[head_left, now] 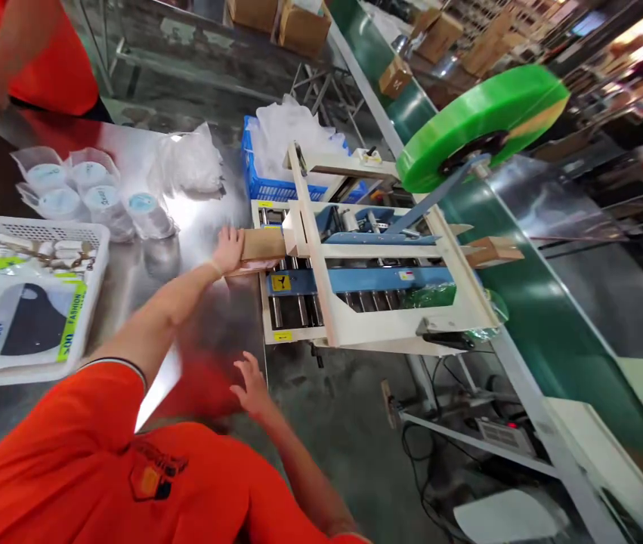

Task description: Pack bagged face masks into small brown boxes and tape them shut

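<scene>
Broadly, the largest thing is the long green conveyor belt running along the far side, and against it stands the cream-framed carton-sealing machine with steel rollers and a big green tape roll on top. Next comes the shiny steel worktable, bearing a white plastic tray of packaged goods and a cluster of bagged white round items. A blue plastic crate sits behind the machine. The small brown cardboard box lies at the machine's entry, partly on the rollers. The left hand lies flat against the box's rear end, fingers spread, pushing rather than gripping. The right hand hovers open near the table's edge, holding nothing. Feeding well likely means keeping the box square to the side guides, pushing steadily, fingers clear of the rollers.
</scene>
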{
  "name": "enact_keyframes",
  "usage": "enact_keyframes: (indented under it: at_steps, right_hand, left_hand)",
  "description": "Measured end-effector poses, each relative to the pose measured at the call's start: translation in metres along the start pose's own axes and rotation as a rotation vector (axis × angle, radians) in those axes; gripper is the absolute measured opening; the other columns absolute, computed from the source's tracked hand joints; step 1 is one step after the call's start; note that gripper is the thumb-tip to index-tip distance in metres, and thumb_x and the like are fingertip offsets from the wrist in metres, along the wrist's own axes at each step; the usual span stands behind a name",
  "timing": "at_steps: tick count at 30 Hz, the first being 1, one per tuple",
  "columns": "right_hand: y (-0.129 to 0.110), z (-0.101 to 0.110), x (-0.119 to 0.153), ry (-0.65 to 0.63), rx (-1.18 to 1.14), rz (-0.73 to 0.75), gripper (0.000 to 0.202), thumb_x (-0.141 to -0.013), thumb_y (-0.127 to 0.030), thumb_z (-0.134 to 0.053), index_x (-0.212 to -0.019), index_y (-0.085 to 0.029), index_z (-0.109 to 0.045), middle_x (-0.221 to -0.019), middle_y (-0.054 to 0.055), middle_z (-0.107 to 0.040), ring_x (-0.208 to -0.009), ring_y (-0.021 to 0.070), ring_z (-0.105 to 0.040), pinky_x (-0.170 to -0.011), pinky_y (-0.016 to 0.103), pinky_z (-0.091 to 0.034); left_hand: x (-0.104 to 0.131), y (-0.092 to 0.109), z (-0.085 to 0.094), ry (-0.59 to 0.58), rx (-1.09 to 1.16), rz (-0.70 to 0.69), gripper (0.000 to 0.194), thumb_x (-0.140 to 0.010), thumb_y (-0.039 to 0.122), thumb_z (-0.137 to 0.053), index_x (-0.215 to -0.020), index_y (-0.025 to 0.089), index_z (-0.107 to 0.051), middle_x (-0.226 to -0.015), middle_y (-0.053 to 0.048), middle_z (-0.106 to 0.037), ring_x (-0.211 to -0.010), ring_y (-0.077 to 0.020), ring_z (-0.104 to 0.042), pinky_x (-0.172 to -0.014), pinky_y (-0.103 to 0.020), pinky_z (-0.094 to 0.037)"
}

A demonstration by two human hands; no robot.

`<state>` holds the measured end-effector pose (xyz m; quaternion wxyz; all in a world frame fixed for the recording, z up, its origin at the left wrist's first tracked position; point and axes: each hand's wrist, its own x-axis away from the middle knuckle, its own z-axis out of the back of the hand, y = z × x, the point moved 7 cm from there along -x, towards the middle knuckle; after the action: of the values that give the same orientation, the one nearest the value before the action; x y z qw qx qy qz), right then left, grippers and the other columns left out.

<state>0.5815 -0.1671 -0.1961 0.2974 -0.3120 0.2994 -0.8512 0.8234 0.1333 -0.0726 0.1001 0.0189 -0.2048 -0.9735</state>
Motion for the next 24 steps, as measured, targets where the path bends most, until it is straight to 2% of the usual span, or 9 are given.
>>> enact_keyframes:
  at_steps: [4, 6, 8, 10, 13, 17, 20, 22, 24]
  right_hand:
    - [-0.014, 0.001, 0.004, -0.069, 0.018, 0.048, 0.049, -0.088, -0.013, -0.083, -0.135, -0.024, -0.077, -0.169, 0.018, -0.057, -0.152, 0.0354, -0.063, -0.125, 0.055, -0.053]
    - [-0.026, 0.001, -0.005, -0.131, 0.027, 0.098, 0.046, -0.089, -0.012, -0.081, -0.133, -0.023, -0.078, -0.156, 0.017, -0.068, -0.145, 0.0335, -0.067, -0.123, 0.052, -0.054]
    - [-0.039, -0.002, -0.019, -0.206, 0.031, 0.138, 0.042, -0.092, -0.012, -0.076, -0.133, -0.021, -0.079, -0.138, 0.015, -0.078, -0.131, 0.0315, -0.075, -0.117, 0.049, -0.059]
    - [-0.058, -0.011, -0.038, -0.273, 0.031, 0.187, 0.036, -0.096, -0.012, -0.069, -0.13, -0.019, -0.08, -0.124, 0.013, -0.084, -0.116, 0.029, -0.08, -0.11, 0.045, -0.062]
    - [-0.11, -0.039, -0.07, -0.371, 0.028, 0.346, 0.032, -0.101, -0.016, -0.06, -0.123, -0.022, -0.083, -0.114, 0.01, -0.086, -0.106, 0.0268, -0.081, -0.104, 0.043, -0.065]
    - [-0.223, -0.115, -0.097, -0.544, 0.086, 0.574, 0.032, -0.105, -0.019, -0.059, -0.124, -0.024, -0.084, -0.119, 0.01, -0.085, -0.112, 0.0268, -0.079, -0.106, 0.041, -0.063]
    - [-0.315, -0.201, -0.095, -0.721, 0.211, 0.655, 0.04, -0.104, -0.013, -0.058, -0.138, -0.016, -0.078, -0.136, 0.015, -0.08, -0.119, 0.026, -0.077, -0.112, 0.04, -0.06]
    - [-0.371, -0.258, -0.093, -0.756, 0.324, 0.678, 0.051, -0.103, -0.014, -0.061, -0.153, -0.01, -0.068, -0.151, 0.02, -0.072, -0.132, 0.0282, -0.073, -0.119, 0.042, -0.056]
    - [-0.417, -0.304, -0.096, -0.69, 0.441, 0.662, 0.064, -0.103, -0.018, -0.064, -0.164, -0.003, -0.056, -0.16, 0.027, -0.064, -0.146, 0.0337, -0.066, -0.123, 0.047, -0.054]
  left_hand:
    - [-0.05, 0.075, -0.022, -0.03, 0.298, -0.145, 0.141, -0.063, 0.045, -0.108, -0.172, -0.006, -0.035, -0.177, -0.048, -0.024, -0.169, -0.0685, -0.012, -0.133, -0.081, -0.023]
    - [-0.034, 0.092, -0.024, 0.026, 0.405, -0.186, 0.139, -0.072, 0.04, -0.103, -0.178, 0.0, -0.023, -0.183, -0.044, -0.009, -0.174, -0.0619, -0.004, -0.137, -0.077, -0.022]
    - [0.015, 0.082, -0.021, 0.127, 0.431, -0.188, 0.116, -0.09, 0.036, -0.088, -0.181, 0.01, -0.021, -0.188, -0.034, -0.01, -0.178, -0.049, -0.003, -0.142, -0.067, -0.022]
    - [0.095, 0.047, -0.012, 0.256, 0.463, -0.179, 0.086, -0.105, 0.033, -0.07, -0.179, 0.016, -0.029, -0.184, -0.027, -0.028, -0.179, -0.0406, -0.014, -0.142, -0.062, -0.028]
    - [0.251, -0.042, 0.014, 0.441, 0.365, 0.023, 0.06, -0.112, 0.034, -0.055, -0.169, 0.02, -0.045, -0.167, -0.022, -0.051, -0.173, -0.0376, -0.034, -0.138, -0.065, -0.038]
    - [0.493, -0.197, 0.073, 0.61, 0.076, 0.931, 0.055, -0.111, 0.034, -0.051, -0.162, 0.015, -0.053, -0.161, -0.024, -0.055, -0.162, -0.0378, -0.047, -0.134, -0.06, -0.043]
    - [0.646, -0.272, 0.115, 0.686, 0.024, 1.405, 0.064, -0.109, 0.035, -0.051, -0.166, 0.006, -0.046, -0.163, -0.03, -0.051, -0.156, -0.0446, -0.048, -0.129, -0.065, -0.044]
    - [0.715, -0.304, 0.131, 0.691, 0.036, 1.603, 0.059, -0.11, 0.038, -0.049, -0.158, 0.003, -0.052, -0.158, -0.03, -0.055, -0.152, -0.0454, -0.05, -0.125, -0.066, -0.045]
    - [0.753, -0.329, 0.137, 0.685, 0.071, 1.659, 0.056, -0.11, 0.045, -0.047, -0.145, 0.004, -0.06, -0.148, -0.029, -0.061, -0.15, -0.0474, -0.05, -0.121, -0.07, -0.046]
